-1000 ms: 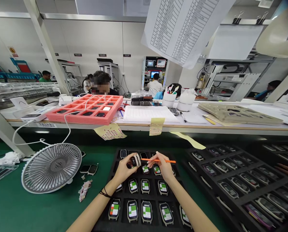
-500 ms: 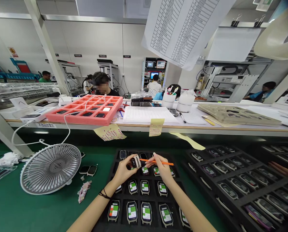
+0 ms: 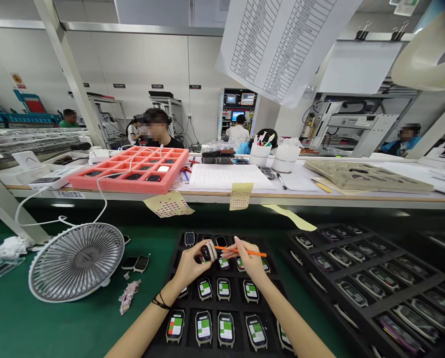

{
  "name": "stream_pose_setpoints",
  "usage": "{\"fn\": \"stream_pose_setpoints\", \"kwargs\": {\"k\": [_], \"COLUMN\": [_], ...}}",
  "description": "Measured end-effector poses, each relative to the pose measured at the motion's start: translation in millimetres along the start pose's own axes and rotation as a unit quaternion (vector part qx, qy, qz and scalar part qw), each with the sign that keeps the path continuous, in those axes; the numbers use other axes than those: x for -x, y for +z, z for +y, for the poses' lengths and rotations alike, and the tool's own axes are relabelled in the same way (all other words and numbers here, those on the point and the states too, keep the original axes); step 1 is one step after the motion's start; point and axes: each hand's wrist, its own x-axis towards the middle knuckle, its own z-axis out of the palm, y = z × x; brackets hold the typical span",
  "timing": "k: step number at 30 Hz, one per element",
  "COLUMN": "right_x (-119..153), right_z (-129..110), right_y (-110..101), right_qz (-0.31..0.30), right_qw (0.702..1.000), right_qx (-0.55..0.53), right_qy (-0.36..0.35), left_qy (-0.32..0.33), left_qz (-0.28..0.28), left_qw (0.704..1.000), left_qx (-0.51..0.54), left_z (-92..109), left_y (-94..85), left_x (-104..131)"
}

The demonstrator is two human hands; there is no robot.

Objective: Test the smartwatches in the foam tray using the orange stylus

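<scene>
My left hand (image 3: 192, 262) is closed on a smartwatch body (image 3: 208, 252), held on edge above the far part of a black foam tray (image 3: 215, 307). Between the fingers of my right hand (image 3: 246, 254) is a thin orange stick (image 3: 258, 253), its left end at the side of the held watch. Whether that end touches the watch I cannot tell. Below both hands, several watches lie face up in the tray's compartments, many with green and white screens, such as one watch (image 3: 226, 328) in the nearest row.
Left of the tray stand a grey fan (image 3: 76, 262), two loose watches (image 3: 136, 263) and crumpled paper scraps (image 3: 129, 297). More black trays (image 3: 360, 278) of watches lie to the right. A shelf (image 3: 207, 197) with a pink foam tray (image 3: 133, 186) runs across ahead. Several people sit beyond.
The held watch has turned slightly, showing more of its dark face. The orange stick's left end has come closer to the watch. Both hands stay nearly in place.
</scene>
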Motion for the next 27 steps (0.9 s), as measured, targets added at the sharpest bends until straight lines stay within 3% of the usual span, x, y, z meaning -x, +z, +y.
{"fn": "stream_pose_setpoints", "kwargs": {"k": [27], "right_x": [3.2], "right_z": [-7.7], "right_y": [2.3], "right_qz": [-0.006], "right_qw": [1.000], "right_qx": [0.015], "right_qy": [-0.009], "left_qy": [0.023], "left_qz": [-0.021], "left_qw": [0.999], "left_qx": [-0.019], "left_z": [-1.0], "left_y": [2.6], "left_x": [0.0]}}
